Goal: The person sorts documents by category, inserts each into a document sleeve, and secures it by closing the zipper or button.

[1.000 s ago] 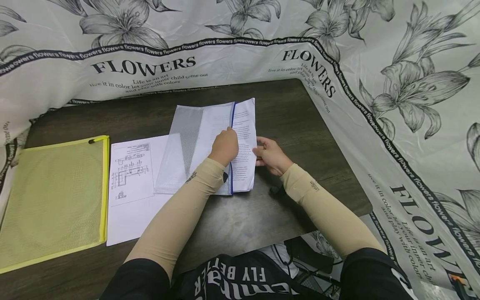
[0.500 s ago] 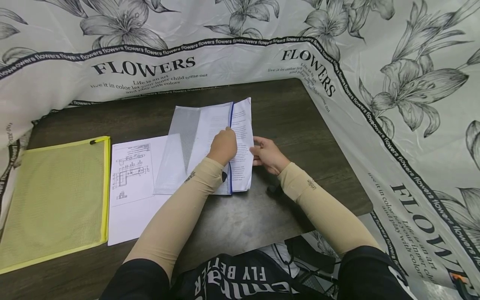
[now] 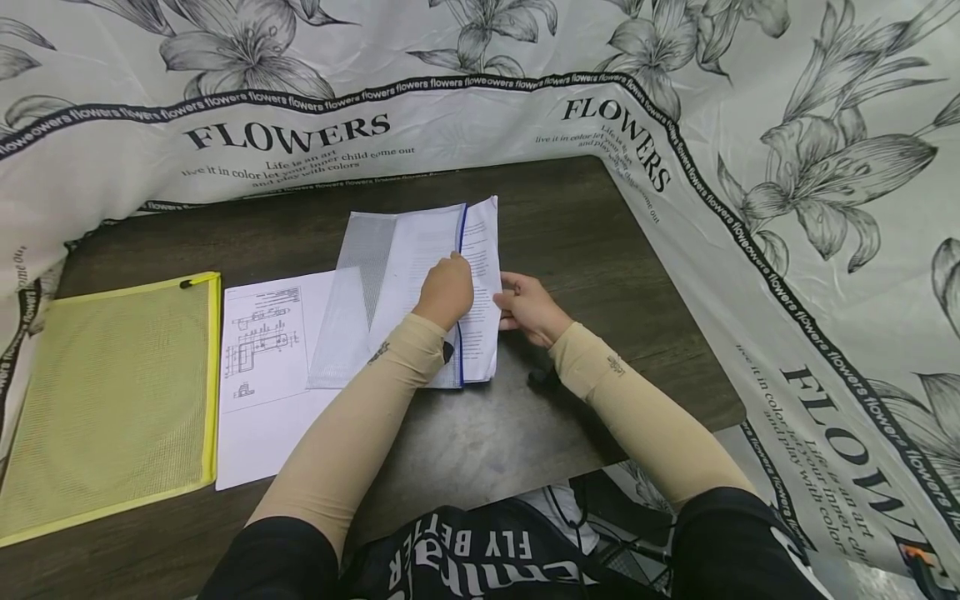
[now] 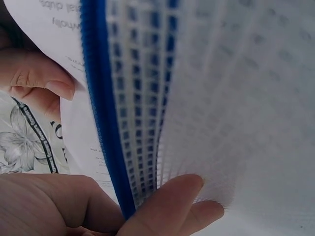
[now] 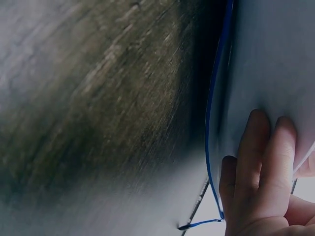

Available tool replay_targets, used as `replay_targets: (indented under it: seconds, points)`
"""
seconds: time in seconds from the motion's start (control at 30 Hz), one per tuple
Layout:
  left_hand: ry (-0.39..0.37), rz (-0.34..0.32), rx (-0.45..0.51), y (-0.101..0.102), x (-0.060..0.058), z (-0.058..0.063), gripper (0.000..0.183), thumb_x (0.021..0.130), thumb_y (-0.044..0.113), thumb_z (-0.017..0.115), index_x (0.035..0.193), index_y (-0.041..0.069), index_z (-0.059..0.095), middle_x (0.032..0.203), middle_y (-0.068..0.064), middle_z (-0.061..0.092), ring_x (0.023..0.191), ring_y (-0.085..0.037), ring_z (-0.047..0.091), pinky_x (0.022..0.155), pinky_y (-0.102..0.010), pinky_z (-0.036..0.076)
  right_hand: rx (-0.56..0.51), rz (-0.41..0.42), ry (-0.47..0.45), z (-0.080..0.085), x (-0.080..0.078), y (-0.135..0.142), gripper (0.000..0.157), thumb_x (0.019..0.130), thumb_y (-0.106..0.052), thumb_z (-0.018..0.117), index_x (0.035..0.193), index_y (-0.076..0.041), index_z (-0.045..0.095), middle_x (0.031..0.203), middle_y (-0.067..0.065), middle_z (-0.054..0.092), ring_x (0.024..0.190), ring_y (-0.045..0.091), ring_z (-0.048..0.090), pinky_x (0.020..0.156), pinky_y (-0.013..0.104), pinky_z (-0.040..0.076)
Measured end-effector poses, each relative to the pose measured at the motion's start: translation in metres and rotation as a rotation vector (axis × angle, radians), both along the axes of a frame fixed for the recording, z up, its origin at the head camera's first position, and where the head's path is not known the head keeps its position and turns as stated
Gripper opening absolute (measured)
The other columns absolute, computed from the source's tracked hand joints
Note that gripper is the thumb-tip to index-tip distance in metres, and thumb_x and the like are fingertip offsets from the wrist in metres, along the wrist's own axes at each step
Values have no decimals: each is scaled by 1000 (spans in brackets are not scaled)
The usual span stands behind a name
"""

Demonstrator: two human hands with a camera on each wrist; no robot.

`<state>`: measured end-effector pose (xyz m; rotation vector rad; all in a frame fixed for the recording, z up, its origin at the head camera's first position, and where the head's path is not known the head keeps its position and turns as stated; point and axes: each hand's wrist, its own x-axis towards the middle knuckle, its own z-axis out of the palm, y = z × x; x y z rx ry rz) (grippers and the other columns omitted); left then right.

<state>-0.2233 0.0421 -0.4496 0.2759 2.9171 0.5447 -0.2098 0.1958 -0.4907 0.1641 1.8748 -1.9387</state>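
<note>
A clear mesh zip pouch [image 3: 371,250] with a blue zipper edge [image 4: 101,98] lies at mid-table in the head view. A stack of printed papers [image 3: 482,333] is partly inside it, with its right strip sticking out past the zipper. My left hand [image 3: 447,292] pinches the pouch's zipper edge between thumb and fingers. At the papers' right edge, my right hand [image 3: 534,310] grips the stack, thumb on top. In the right wrist view its fingers [image 5: 261,147] lie flat against the underside of the papers.
Left of the pouch lies a sheet with a technical drawing [image 3: 262,442], partly under the pouch's corner. A yellow mesh zip pouch [image 3: 112,400] lies farther left on the dark wooden table [image 3: 600,250]. A flower-printed cloth [image 3: 480,125] borders the table.
My right hand has moved left with the papers, and a narrower strip of them shows beyond the blue zipper. My left hand keeps its hold on the pouch edge.
</note>
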Motion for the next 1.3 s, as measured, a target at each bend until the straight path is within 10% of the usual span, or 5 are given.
replay_targets:
  seconds: [1.3]
  points:
    - [45,-100,-36,-2,0,-3,54,98,3,54,144,-21,36,115,-33,66,101,-40,69,83,-47,57,39,77,-12,-9,-12,-24,53,104,2,45,156,-5,37,101,13,69,78,16,70,58,26,57]
